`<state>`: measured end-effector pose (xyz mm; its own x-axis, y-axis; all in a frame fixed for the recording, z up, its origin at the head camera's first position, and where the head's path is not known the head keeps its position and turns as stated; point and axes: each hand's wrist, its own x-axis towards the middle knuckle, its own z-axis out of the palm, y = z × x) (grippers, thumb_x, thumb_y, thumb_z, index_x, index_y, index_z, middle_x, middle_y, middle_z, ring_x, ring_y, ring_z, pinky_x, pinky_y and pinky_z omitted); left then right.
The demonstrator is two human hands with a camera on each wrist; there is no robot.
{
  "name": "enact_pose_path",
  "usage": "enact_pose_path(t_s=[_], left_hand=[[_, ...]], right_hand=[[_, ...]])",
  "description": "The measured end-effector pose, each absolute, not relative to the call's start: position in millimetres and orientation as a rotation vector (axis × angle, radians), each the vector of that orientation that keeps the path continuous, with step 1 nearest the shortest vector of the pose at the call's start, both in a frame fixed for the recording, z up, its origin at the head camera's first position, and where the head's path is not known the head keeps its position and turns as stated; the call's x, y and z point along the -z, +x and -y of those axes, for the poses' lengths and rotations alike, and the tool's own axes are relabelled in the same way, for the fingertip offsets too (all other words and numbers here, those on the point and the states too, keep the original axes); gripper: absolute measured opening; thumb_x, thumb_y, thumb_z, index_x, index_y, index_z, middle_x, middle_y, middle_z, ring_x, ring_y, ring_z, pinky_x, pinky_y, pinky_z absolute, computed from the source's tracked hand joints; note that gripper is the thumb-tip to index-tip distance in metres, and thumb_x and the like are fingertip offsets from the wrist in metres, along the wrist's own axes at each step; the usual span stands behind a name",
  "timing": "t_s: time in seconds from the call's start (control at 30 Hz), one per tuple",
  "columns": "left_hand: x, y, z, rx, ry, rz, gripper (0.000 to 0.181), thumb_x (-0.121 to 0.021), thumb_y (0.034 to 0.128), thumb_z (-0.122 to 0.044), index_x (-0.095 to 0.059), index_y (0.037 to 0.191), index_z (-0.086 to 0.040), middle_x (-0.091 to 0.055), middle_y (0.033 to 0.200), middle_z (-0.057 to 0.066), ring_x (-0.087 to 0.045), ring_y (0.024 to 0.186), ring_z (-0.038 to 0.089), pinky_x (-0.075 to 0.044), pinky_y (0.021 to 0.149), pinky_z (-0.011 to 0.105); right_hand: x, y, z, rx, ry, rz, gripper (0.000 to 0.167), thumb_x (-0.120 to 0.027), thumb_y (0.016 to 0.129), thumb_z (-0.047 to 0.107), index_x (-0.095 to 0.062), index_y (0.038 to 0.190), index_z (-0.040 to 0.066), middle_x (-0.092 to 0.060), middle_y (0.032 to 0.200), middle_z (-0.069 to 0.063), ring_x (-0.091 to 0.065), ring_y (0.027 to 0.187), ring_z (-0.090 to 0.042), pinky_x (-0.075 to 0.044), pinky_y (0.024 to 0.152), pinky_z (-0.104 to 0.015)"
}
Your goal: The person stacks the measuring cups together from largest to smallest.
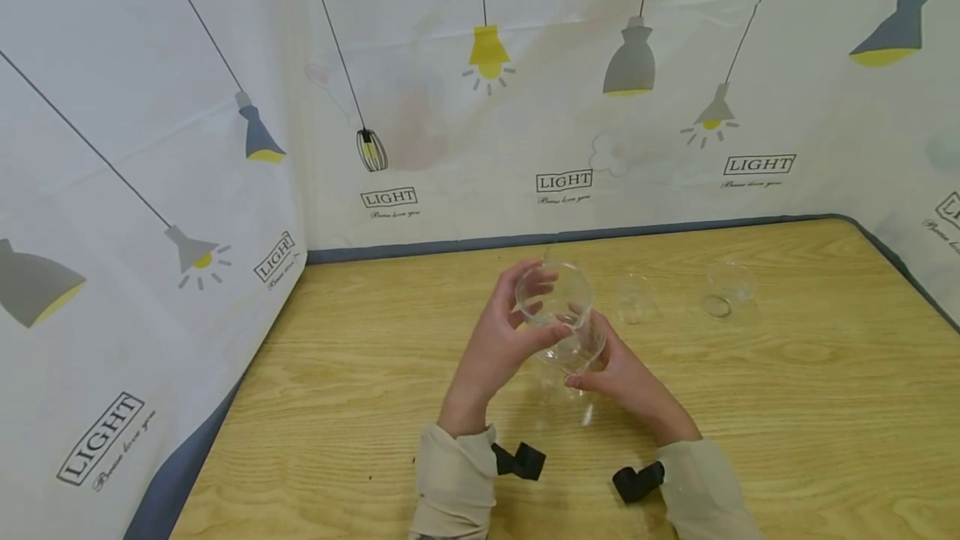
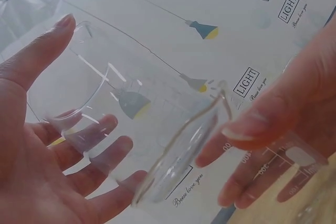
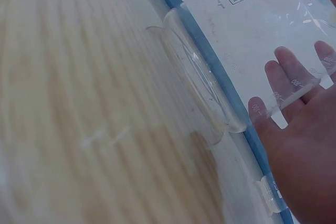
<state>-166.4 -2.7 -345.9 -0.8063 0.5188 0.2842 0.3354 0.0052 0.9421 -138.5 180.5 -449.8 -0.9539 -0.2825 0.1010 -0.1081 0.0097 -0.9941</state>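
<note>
My left hand point(image 1: 498, 332) holds a clear glass beaker point(image 1: 557, 294), its thumb and fingers spread round the wall. Below and to the right, my right hand point(image 1: 618, 373) grips a second clear beaker point(image 1: 588, 348); white volume marks show on its glass point(image 2: 294, 158) in the left wrist view. From the head the two beakers overlap, and whether they touch I cannot tell. Under the hands, another clear glass shape point(image 1: 555, 394) shows faintly on the table. In the right wrist view, a rounded clear glass edge point(image 3: 205, 77) lies near my right hand's fingers.
Further right on the wooden table point(image 1: 360, 357) stand a small clear glass vessel point(image 1: 636, 298) and another clear vessel point(image 1: 731, 280) beside a glass ring point(image 1: 717, 305). Behind the table hangs a white curtain point(image 1: 450, 132) printed with lamps. Black mounts point(image 1: 525, 461) jut from both sleeves.
</note>
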Motion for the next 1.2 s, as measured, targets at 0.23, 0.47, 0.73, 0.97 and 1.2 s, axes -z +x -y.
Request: enact_pose_path(t_s=[0.23,0.47,0.73,0.97,1.2], left_hand=[[347.5,-167.4,2.6,-1.902,0.931,-2.076,0.066,-0.069,0.0777,-0.012,-0.033,0.132,-0.018,-0.045,0.129,0.010,-0.041,0.119,0.024,-0.034,0.097,0.038],[348.5,-168.6,4.1,-1.875,0.933,-2.060,0.068,-0.069,0.0779,-0.012,-0.032,0.135,-0.020,-0.045,0.129,0.011,-0.040,0.120,0.025,-0.034,0.096,0.029],[350.4,-170.6,5.4,-1.878,0.976,-2.022,0.069,-0.070,0.0769,-0.009,-0.033,0.134,-0.018,-0.044,0.130,0.012,-0.040,0.121,0.024,-0.030,0.099,0.042],[351.0,-171.1,5.8,-1.855,1.001,-2.034,0.069,-0.070,0.0763,-0.009,-0.034,0.135,-0.014,-0.045,0.130,0.011,-0.040,0.121,0.025,-0.030,0.099,0.042],[350.3,-169.8,6.6,-1.756,0.955,-2.148,0.071,-0.072,0.0749,-0.014,-0.034,0.135,-0.016,-0.047,0.129,0.001,-0.037,0.122,0.012,-0.026,0.101,0.043]], right_hand=[[450.6,-139.5,-180.5,2.096,-0.476,-2.140,0.084,-0.063,0.079,-0.002,-0.016,0.142,0.026,-0.025,0.142,-0.013,-0.032,0.123,-0.032,-0.037,0.089,-0.045],[450.5,-139.5,-180.4,2.098,-0.503,-2.142,0.083,-0.064,0.079,-0.001,-0.015,0.142,0.025,-0.026,0.142,-0.013,-0.033,0.122,-0.033,-0.041,0.087,-0.040],[451.0,-139.6,-180.2,2.103,-0.449,-2.153,0.085,-0.066,0.077,-0.001,-0.015,0.141,0.021,-0.026,0.141,-0.014,-0.036,0.121,-0.032,-0.039,0.090,-0.036],[452.8,-139.9,-180.1,2.095,-0.436,-2.163,0.086,-0.068,0.076,0.003,-0.016,0.141,0.023,-0.027,0.141,-0.013,-0.035,0.122,-0.031,-0.037,0.092,-0.043],[453.0,-140.0,-180.1,2.074,-0.443,-2.194,0.086,-0.069,0.077,0.007,-0.015,0.141,0.027,-0.027,0.141,-0.011,-0.030,0.125,-0.033,-0.036,0.092,-0.049]])
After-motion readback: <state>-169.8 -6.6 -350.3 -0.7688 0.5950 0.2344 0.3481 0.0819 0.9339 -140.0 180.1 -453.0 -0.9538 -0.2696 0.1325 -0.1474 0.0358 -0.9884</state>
